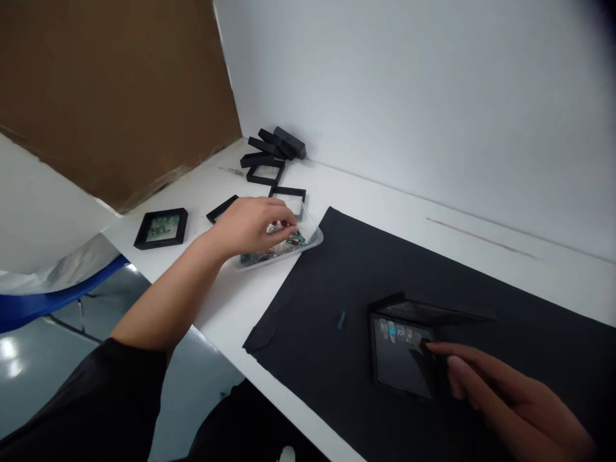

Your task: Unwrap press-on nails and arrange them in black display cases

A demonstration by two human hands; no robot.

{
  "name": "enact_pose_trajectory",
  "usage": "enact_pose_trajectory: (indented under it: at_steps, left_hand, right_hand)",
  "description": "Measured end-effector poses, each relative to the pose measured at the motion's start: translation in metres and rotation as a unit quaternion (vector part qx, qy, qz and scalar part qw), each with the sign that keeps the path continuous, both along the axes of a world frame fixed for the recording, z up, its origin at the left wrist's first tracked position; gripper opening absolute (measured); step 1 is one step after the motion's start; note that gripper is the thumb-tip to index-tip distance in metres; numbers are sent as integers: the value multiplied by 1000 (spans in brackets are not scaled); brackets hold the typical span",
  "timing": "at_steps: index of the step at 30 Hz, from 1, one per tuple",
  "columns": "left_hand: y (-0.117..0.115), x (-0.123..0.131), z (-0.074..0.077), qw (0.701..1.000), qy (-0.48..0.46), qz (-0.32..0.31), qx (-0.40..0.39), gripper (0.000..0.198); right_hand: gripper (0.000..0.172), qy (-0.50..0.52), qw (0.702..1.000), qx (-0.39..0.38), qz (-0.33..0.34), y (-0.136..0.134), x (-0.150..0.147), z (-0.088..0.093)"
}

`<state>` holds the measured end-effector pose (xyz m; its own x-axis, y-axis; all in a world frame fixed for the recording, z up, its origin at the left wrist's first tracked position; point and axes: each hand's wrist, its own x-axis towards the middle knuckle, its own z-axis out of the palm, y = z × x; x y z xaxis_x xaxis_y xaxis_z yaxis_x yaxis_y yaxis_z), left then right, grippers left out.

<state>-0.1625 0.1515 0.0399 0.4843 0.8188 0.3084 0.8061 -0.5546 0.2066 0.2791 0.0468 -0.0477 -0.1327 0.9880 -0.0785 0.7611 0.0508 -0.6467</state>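
Note:
My left hand (257, 224) reaches over a clear plastic container (315, 240) holding many small green and glassy pieces (296, 239). Its thumb and index finger come together just above them; whether a piece is between the fingertips, I cannot make out. My right hand (505, 391) grips the right edge of an open black display frame (402, 366), thumb and index finger at its side. Several small nail-shaped pieces (397, 332) stand in a row along the far end of its clear film. The hinged lid (433, 310) is raised behind. One dark teal piece (341, 320) lies left of the frame.
A black sheet (308, 321) covers part of the white table (231, 295). At the left lies a black frame with green pieces (162, 228). Several black frames (274, 147) are heaped at the back, against the white wall (409, 96). A brown panel (115, 83) stands left.

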Motion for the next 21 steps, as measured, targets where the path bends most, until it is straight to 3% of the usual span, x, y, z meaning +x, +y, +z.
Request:
enact_pose_trajectory:
  at_steps: [3,9,15,21]
  left_hand:
    - [-4,-1,4,997,-19,-26,68,22]
    - [-14,7,6,980,-22,-52,193,22]
    - [-23,5,15,984,-45,-92,143,25]
    - [-43,10,27,992,-65,-73,80,43]
  right_hand:
    - [41,12,999,-30,41,1,0,2]
    - [27,20,998,-28,47,2,-2,12]
    - [26,12,998,-13,52,2,-5,13]
    - [31,7,999,-9,45,4,-10,18]
